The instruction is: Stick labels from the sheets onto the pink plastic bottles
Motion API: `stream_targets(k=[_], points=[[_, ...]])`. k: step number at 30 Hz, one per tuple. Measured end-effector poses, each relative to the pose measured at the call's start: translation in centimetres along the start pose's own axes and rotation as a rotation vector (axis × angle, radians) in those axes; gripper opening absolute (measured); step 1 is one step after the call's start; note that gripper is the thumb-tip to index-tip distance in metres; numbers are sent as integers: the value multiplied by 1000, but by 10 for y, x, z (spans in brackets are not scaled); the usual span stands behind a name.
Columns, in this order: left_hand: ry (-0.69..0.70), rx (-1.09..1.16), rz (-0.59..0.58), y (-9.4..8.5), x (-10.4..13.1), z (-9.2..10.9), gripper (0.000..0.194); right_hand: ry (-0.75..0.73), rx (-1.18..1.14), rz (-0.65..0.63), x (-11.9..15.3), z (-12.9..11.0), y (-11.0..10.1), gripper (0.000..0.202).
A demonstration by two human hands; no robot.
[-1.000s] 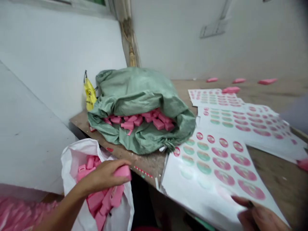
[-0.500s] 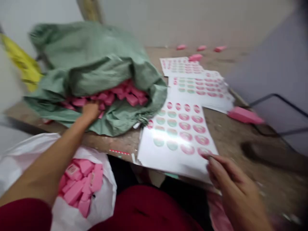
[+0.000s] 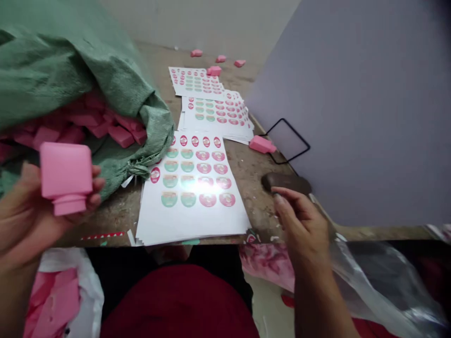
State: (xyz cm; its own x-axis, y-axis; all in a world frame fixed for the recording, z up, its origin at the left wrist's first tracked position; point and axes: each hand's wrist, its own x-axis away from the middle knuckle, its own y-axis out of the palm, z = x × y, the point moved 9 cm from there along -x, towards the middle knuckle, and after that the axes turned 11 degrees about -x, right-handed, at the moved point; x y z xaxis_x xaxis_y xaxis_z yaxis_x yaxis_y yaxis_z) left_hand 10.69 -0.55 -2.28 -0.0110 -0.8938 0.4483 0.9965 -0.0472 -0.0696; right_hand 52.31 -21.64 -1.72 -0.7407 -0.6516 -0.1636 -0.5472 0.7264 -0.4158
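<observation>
My left hand (image 3: 30,213) grips a pink square-bodied bottle (image 3: 66,169) by its sides, neck toward me and flat face up. Behind it, the mouth of a green woven sack (image 3: 116,80) shows several more pink bottles (image 3: 84,117). My right hand (image 3: 305,220) is held with thumb and forefinger pinched together over the table's right part; whatever is between the tips is too small to make out. Between the hands lies a stack of white sticker sheets (image 3: 197,225) with round and oval pink and green labels.
More sticker sheets (image 3: 179,122) lie farther back. Pink bottles (image 3: 262,144) rest loose on the worn table (image 3: 243,173). A grey panel (image 3: 352,117) with a black wire frame (image 3: 308,149) stands right, near a dark brown oblong object (image 3: 286,182). Below left hangs a white bag (image 3: 91,291) holding pink bottles.
My left hand has come out of the green sack, now with a pink bottle in it. The view has swung to the right. My right hand stays pinched.
</observation>
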Motion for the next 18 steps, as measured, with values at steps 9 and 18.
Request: stream_targets(k=[9, 18], points=[[50, 90, -252, 79, 12, -8, 48, 13, -71, -338, 34, 5, 75, 28], [192, -473, -395, 64, 20, -33, 55, -381, -41, -549, 48, -61, 157, 24]])
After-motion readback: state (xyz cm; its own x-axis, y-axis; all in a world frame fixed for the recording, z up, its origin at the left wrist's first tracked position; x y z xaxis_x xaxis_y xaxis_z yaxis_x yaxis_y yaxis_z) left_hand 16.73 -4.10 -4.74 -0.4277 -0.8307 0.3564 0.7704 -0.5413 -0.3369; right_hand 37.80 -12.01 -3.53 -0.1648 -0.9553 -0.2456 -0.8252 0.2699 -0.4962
